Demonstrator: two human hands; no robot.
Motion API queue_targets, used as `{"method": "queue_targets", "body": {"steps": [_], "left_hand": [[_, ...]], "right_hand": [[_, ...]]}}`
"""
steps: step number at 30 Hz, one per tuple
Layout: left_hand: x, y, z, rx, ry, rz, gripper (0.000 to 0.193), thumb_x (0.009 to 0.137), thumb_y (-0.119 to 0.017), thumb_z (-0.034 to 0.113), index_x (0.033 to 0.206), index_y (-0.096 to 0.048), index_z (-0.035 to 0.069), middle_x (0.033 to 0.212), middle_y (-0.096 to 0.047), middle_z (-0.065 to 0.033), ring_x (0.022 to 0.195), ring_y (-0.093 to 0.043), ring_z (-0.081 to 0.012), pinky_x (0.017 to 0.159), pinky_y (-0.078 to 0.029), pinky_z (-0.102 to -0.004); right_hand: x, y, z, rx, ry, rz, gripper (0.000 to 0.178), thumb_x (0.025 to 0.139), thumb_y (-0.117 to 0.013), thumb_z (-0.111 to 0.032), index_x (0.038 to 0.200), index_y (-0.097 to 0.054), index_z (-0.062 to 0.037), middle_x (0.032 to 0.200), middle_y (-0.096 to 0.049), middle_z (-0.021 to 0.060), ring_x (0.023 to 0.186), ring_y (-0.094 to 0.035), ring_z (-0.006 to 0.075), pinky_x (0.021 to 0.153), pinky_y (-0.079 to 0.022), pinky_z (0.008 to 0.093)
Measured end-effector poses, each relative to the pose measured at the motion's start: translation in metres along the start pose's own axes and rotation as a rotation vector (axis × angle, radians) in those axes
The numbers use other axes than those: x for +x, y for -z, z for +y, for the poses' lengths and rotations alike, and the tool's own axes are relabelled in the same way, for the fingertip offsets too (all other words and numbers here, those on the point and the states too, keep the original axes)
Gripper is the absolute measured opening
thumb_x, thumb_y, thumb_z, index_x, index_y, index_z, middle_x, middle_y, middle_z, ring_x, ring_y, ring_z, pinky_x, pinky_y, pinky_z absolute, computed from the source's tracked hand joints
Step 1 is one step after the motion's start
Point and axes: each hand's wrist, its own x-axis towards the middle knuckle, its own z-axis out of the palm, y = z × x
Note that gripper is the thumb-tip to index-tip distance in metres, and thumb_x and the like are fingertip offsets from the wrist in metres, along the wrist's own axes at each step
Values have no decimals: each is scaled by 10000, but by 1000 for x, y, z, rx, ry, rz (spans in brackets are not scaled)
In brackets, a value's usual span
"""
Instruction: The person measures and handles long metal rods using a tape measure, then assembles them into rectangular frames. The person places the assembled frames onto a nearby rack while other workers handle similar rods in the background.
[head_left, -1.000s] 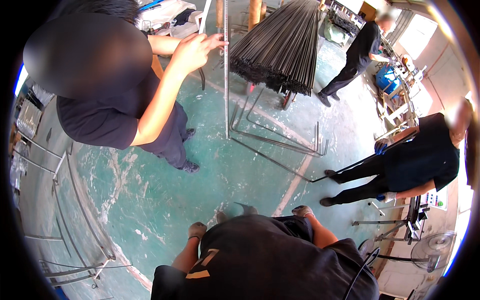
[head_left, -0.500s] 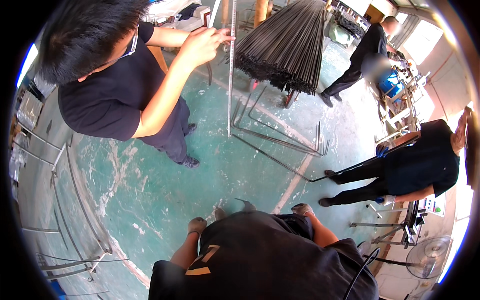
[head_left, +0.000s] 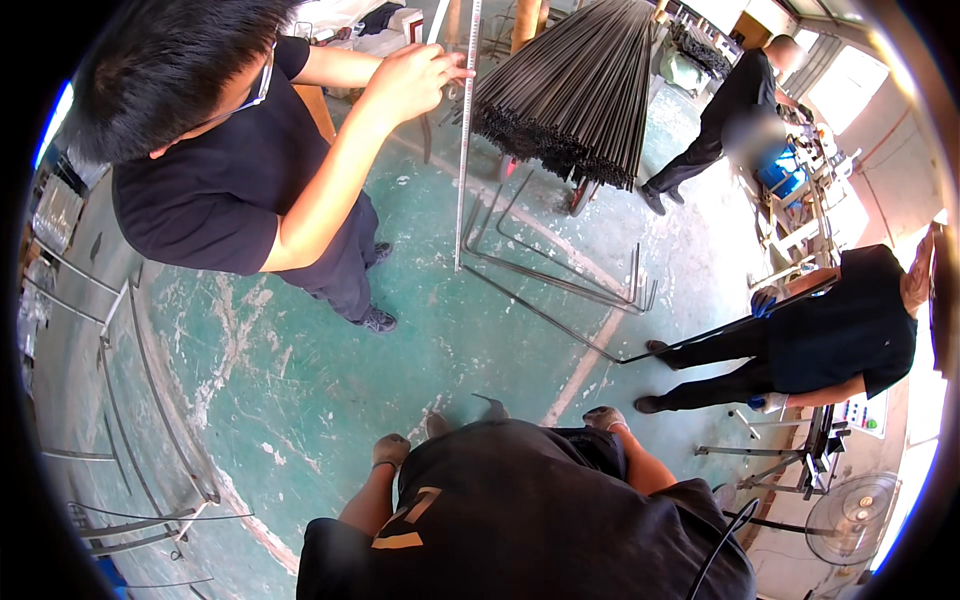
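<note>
My left hand [head_left: 391, 449], in a greyish glove, hangs low beside my dark shirt, over the green floor. On the other side my right hand [head_left: 604, 417], gloved too, hangs down in the same way. I see nothing held in either hand, and the fingers are too small and turned away to read. Ahead, a person in glasses pinches the upper part of a measuring tape [head_left: 466, 140] standing upright to the floor. Its foot meets a bent dark metal rod [head_left: 540, 315]. At the right, a person in gloves holds that rod's raised end.
More bent rods [head_left: 560, 281] lie on the floor ahead. Behind them a large bundle of dark tubes [head_left: 575, 90] rests on a wheeled stand. Curved metal frames [head_left: 150, 370] stand at left; a fan [head_left: 855, 518] stands at lower right. Another person works beside a blue container [head_left: 782, 172].
The person with the tape has shifted slightly left, and the top of the tape leans a little further right. My hands hang as before.
</note>
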Motion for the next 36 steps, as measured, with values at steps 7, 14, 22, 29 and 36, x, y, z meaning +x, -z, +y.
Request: {"method": "queue_targets", "body": {"steps": [7, 14, 22, 29, 36], "left_hand": [[6, -9, 3, -20, -27, 1, 339, 873, -675, 389, 1069, -839, 166, 1120, -789, -202, 1114, -742, -409, 987, -592, -484], [-1, -3, 11, -25, 2, -12, 325, 872, -691, 362, 1088, -841, 171, 1131, -790, -196, 1118, -748, -396, 984, -594, -473], [-1, -4, 10, -28, 17, -4, 329, 880, -688, 368, 1096, -839, 170, 1130, -789, -199, 1116, -745, -404, 985, -594, -475], [-4, -2, 12, -23, 15, -6, 328, 890, -683, 369, 1092, -835, 161, 1130, -789, -199, 1115, -743, -408, 981, -595, -477], [-3, -6, 8, -3, 14, -1, 347, 881, -702, 376, 1095, -828, 134, 1110, -797, -200, 1092, -763, -378, 958, -602, -448]], "right_hand": [[-13, 6, -3, 52, -10, 0, 401, 852, -853, -347, 1129, -825, -60, 1029, -830, 78, 946, -767, 203, 871, -592, 381], [-4, 6, 4, 3, 1, -8, 403, 860, -841, -371, 1127, -828, -69, 1038, -828, 71, 949, -763, 191, 876, -592, 383], [-11, 4, 0, 16, -32, 26, 315, 903, -814, -235, 1157, -821, -48, 1055, -834, 90, 923, -787, 203, 864, -610, 372], [-14, 4, 0, 30, -44, 0, 398, 864, -826, -353, 1148, -819, -74, 1065, -828, 68, 968, -757, 184, 897, -586, 383], [-5, 3, 9, 1, -43, -9, 407, 863, -829, -361, 1148, -817, -71, 1089, -826, 72, 976, -756, 189, 904, -585, 380]]}}
